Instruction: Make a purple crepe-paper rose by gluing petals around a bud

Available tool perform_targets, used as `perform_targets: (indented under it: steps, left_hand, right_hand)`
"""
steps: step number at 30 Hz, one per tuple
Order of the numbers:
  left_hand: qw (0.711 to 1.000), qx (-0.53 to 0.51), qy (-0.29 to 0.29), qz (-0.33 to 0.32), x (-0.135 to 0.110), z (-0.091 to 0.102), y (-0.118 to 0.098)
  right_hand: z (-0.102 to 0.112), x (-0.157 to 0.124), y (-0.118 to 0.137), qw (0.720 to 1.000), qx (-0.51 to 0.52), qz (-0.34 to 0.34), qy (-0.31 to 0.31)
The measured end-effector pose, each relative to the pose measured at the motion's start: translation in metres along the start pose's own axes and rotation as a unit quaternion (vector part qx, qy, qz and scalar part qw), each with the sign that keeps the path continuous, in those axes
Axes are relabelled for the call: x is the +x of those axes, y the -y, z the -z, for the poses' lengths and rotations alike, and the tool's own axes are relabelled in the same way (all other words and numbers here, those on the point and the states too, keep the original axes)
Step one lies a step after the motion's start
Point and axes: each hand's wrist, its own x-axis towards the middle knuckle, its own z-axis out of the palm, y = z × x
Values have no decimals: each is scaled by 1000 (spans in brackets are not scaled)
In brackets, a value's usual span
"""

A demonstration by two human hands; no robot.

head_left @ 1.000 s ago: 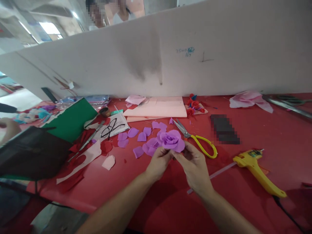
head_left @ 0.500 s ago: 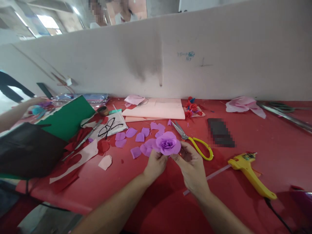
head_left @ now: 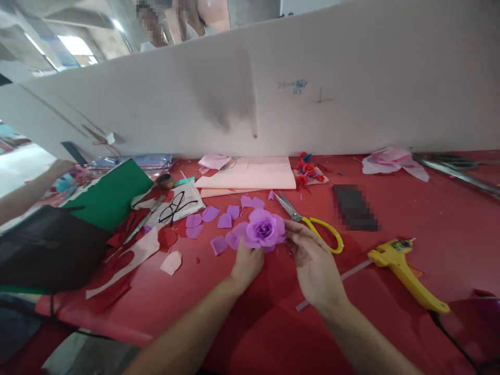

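My right hand [head_left: 315, 263] has moved from beneath the purple flower [head_left: 264, 229] to its right edge, where I cannot tell whether my fingers pinch or merely touch. My left hand [head_left: 248, 266] grips it from below, over the red table [head_left: 437, 211], near the yellow-handled scissors [head_left: 325, 235].

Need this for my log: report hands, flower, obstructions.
Left hand holds purple flower from below. Right hand at its edge. Yellow-handled scissors just beyond right hand.
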Motion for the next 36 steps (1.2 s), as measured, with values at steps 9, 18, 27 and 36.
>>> perform_targets:
  steps: [9, 18, 27, 36]
  left_hand:
    - [997, -35, 57, 28, -5, -7, -5]
    - [994, -62, 71, 59, -8, -7, -5]
    - [996, -27, 68, 41, -7, -9, -11]
    - [993, 40, 109, 2, -9, -10, -16]
  right_hand:
    - [3, 0, -12, 983, -158, 88, 29]
    - [-4, -6, -5, 949, -277, 148, -5]
    - [1, -1, -10, 961, -247, 124, -23]
    - [6, 6, -17, 973, -216, 84, -20]
